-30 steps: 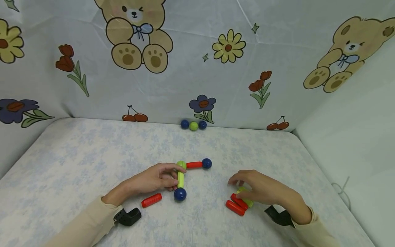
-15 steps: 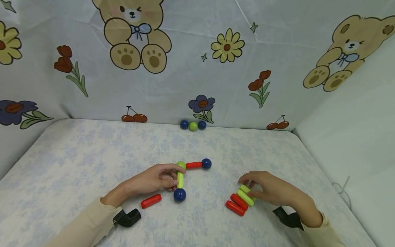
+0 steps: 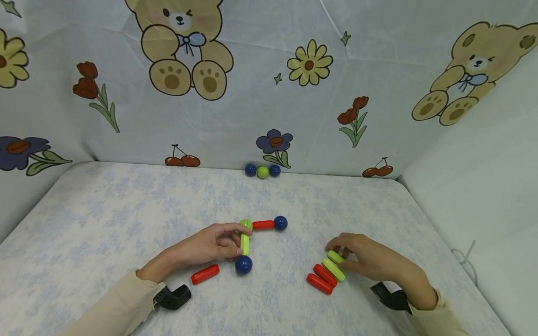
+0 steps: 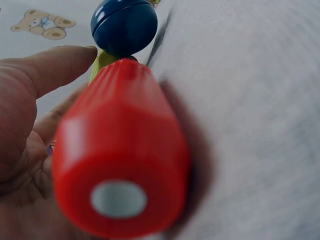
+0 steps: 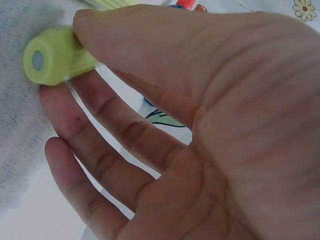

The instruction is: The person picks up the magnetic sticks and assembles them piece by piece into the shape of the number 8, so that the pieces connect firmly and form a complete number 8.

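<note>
Green stick [image 5: 57, 60] pinched (thumb over fingers) by right hand [image 3: 370, 262].

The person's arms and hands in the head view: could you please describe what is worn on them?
Both hands are bare, with no gloves or rings visible. The left hand and right hand each emerge from a long cream sleeve that ends at the wrist. A small black device sits at the left wrist, and a similar black one at the right.
</note>
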The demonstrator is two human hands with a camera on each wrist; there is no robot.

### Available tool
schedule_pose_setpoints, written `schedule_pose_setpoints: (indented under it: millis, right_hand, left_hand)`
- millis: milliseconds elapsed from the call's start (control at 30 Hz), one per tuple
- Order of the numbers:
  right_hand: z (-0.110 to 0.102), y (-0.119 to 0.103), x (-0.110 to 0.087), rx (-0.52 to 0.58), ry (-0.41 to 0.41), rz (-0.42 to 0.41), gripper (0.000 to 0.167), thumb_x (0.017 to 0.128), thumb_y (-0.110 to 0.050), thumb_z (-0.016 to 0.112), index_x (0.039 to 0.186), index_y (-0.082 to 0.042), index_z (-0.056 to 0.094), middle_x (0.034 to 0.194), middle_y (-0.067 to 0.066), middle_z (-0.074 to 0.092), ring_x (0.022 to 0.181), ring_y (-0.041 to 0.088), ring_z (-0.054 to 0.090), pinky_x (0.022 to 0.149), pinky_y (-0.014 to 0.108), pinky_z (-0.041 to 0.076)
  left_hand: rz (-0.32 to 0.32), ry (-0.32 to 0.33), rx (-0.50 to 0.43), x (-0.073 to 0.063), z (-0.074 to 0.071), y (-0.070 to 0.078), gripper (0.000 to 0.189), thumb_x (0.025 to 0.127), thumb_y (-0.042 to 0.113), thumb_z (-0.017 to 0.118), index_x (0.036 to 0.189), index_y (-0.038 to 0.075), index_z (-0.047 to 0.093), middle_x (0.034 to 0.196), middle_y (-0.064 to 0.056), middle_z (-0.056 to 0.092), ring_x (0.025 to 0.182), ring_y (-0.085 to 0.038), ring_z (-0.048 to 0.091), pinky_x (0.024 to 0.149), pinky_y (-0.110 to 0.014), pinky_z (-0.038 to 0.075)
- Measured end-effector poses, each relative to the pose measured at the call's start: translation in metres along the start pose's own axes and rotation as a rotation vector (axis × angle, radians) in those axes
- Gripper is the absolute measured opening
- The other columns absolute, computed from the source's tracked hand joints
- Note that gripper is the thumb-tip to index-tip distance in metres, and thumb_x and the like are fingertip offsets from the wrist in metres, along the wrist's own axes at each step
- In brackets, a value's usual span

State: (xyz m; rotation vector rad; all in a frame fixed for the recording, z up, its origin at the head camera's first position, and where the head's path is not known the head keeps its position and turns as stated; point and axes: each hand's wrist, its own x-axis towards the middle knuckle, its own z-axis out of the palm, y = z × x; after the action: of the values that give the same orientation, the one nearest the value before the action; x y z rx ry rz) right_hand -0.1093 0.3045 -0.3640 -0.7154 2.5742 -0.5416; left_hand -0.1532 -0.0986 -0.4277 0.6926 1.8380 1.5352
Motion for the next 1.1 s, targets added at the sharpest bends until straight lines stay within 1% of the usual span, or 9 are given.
schedule_pose_setpoints:
  millis: [133, 267, 333, 500, 567, 700, 800, 867, 1100]
  right_hand:
    - [0.002, 0.000, 0.003, -0.027, 0.015, 0.003, 0.028, 0.094, -0.016, 0.076, 0.121, -0.014, 0.069, 0.107, -0.011, 0.064, 0.093, 0.005, 0.059, 0.079, 0.029, 0.056]
    - [0.003, 0.000, 0.006, -0.049, 0.029, -0.002, 0.026, 0.094, -0.015, 0.075, 0.119, -0.015, 0.070, 0.106, -0.011, 0.064, 0.092, 0.006, 0.060, 0.080, 0.029, 0.057]
    - [0.003, 0.000, 0.006, -0.054, 0.029, 0.001, 0.026, 0.093, -0.013, 0.075, 0.119, -0.016, 0.071, 0.106, -0.012, 0.064, 0.092, 0.006, 0.060, 0.080, 0.030, 0.057]
    - [0.002, -0.001, 0.006, -0.038, 0.032, -0.033, 0.027, 0.095, -0.011, 0.072, 0.121, -0.020, 0.071, 0.104, -0.012, 0.062, 0.089, 0.004, 0.056, 0.076, 0.028, 0.054]
    - [0.001, -0.002, 0.006, -0.036, 0.040, -0.052, 0.027, 0.096, -0.010, 0.070, 0.122, -0.020, 0.070, 0.104, -0.011, 0.061, 0.087, 0.003, 0.053, 0.074, 0.027, 0.052]
    - [-0.002, -0.011, 0.010, -0.061, 0.068, -0.077, 0.027, 0.097, -0.010, 0.070, 0.121, -0.019, 0.070, 0.105, -0.010, 0.060, 0.085, 0.002, 0.052, 0.073, 0.027, 0.052]
    - [-0.005, -0.021, 0.016, -0.072, 0.076, -0.082, 0.026, 0.096, -0.009, 0.069, 0.120, -0.018, 0.070, 0.104, -0.009, 0.060, 0.084, 0.003, 0.053, 0.072, 0.026, 0.052]
    - [-0.005, -0.027, 0.021, -0.072, 0.070, -0.081, 0.025, 0.097, -0.009, 0.068, 0.120, -0.018, 0.070, 0.104, -0.008, 0.059, 0.084, 0.004, 0.053, 0.072, 0.026, 0.051]
    - [0.001, -0.052, 0.044, -0.075, 0.023, -0.081, 0.025, 0.098, -0.008, 0.066, 0.121, -0.018, 0.069, 0.105, -0.006, 0.058, 0.085, 0.008, 0.054, 0.076, 0.026, 0.052]
  left_hand:
    - [-0.007, -0.006, 0.045, -0.001, -0.001, 0.003, 0.050, 0.101, 0.014, 0.068, 0.146, 0.002, 0.051, 0.112, -0.012, 0.060, 0.087, -0.016, 0.062, 0.083, -0.024, 0.048]
    - [-0.023, -0.010, 0.089, -0.003, -0.001, 0.008, 0.054, 0.099, 0.018, 0.071, 0.147, 0.004, 0.049, 0.111, -0.012, 0.060, 0.095, -0.022, 0.065, 0.086, -0.027, 0.048]
    - [-0.024, -0.010, 0.110, -0.004, 0.000, 0.009, 0.057, 0.098, 0.020, 0.073, 0.147, 0.005, 0.048, 0.114, -0.013, 0.059, 0.098, -0.023, 0.066, 0.086, -0.028, 0.051]
    - [-0.039, -0.012, 0.169, -0.007, -0.001, 0.012, 0.061, 0.094, 0.022, 0.078, 0.148, 0.014, 0.051, 0.124, -0.015, 0.048, 0.094, -0.022, 0.065, 0.081, -0.028, 0.054]
    - [-0.028, -0.037, 0.191, -0.009, -0.002, 0.012, 0.061, 0.092, 0.020, 0.080, 0.147, 0.016, 0.054, 0.121, -0.014, 0.047, 0.091, -0.021, 0.062, 0.079, -0.025, 0.053]
    - [0.027, -0.097, 0.228, -0.010, -0.002, 0.015, 0.053, 0.092, 0.017, 0.081, 0.140, 0.011, 0.060, 0.109, -0.010, 0.053, 0.084, -0.016, 0.055, 0.074, -0.022, 0.048]
    - [0.056, -0.115, 0.254, -0.009, -0.002, 0.015, 0.045, 0.093, 0.017, 0.079, 0.135, 0.009, 0.064, 0.104, -0.006, 0.055, 0.081, -0.013, 0.052, 0.071, -0.022, 0.044]
    - [0.059, -0.117, 0.268, -0.008, -0.001, 0.015, 0.042, 0.093, 0.018, 0.079, 0.132, 0.010, 0.065, 0.103, -0.005, 0.056, 0.078, -0.011, 0.052, 0.069, -0.022, 0.044]
    - [0.030, -0.127, 0.286, -0.009, -0.001, 0.014, 0.035, 0.094, 0.021, 0.078, 0.128, 0.015, 0.069, 0.094, -0.002, 0.060, 0.070, -0.010, 0.051, 0.062, -0.021, 0.042]
